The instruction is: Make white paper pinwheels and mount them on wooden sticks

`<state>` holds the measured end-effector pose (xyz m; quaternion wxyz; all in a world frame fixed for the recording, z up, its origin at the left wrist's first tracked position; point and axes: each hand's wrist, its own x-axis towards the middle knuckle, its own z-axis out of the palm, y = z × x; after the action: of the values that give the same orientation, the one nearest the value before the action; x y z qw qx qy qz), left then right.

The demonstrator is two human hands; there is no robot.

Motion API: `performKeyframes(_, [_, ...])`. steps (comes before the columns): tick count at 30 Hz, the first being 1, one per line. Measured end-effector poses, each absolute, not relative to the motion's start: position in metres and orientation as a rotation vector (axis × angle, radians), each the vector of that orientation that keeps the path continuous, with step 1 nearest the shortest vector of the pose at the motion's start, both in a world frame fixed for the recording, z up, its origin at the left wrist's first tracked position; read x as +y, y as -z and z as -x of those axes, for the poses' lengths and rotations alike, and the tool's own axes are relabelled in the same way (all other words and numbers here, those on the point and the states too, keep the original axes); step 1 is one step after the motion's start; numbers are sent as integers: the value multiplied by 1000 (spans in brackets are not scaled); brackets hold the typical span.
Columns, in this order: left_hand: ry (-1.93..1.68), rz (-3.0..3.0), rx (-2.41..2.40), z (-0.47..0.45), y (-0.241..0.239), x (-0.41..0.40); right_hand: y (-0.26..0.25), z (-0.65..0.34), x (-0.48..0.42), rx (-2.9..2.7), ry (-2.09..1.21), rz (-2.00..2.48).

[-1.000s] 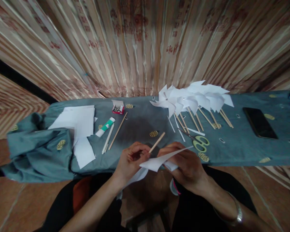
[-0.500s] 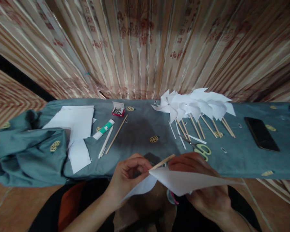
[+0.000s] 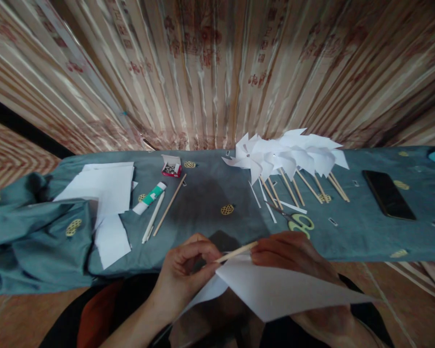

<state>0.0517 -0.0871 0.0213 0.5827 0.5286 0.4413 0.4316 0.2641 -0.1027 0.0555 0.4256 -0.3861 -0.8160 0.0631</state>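
Low in front of me, a white folded paper piece [image 3: 275,290] with pointed corners hangs between my hands, a thin wooden stick [image 3: 237,252] lying along its upper edge. My left hand [image 3: 192,263] pinches the left end of the stick between thumb and fingers. With its fingers bent over the other end, my right hand [image 3: 293,251] grips the stick and the paper together; its lower part is behind the paper. Beyond them lie finished-looking paper pinwheels [image 3: 261,157] on sticks, and green-handled scissors [image 3: 300,224] beside narrow paper strips [image 3: 293,207].
On the green cloth [image 3: 210,232] at left are white paper sheets [image 3: 112,186], a glue tube [image 3: 150,197], a white pen [image 3: 153,217], another wooden stick [image 3: 170,205] and an open red box [image 3: 171,167] of small metal pieces. A black phone [image 3: 388,194] lies right. A curtain [image 3: 203,72] hangs behind.
The paper's right part has swung lower and tilted towards me. Both hands keep their grip on the stick, which is slightly lower. The view has shifted a little.
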Motion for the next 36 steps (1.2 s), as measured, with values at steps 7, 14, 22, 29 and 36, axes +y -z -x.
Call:
performKeyframes(7, [-994,-1237,1053,-52,-22,-87,-54,-271,-102,-2094,-106,960])
performKeyframes(14, [-991,-1255,1045,-51,-21,-86,-48,-278,-107,-2138,-150,1005])
performKeyframes(22, [-1008,-1267,1032,-49,-15,-88,-51,-272,-103,-2091,-120,983])
performKeyframes(29, [-1005,-1295,1055,-49,-21,-88,-51,-271,-103,-2087,-119,1005])
performKeyframes(36, [-1071,-1292,1216,-37,-24,-74,-47,-271,-107,-2089,-234,966])
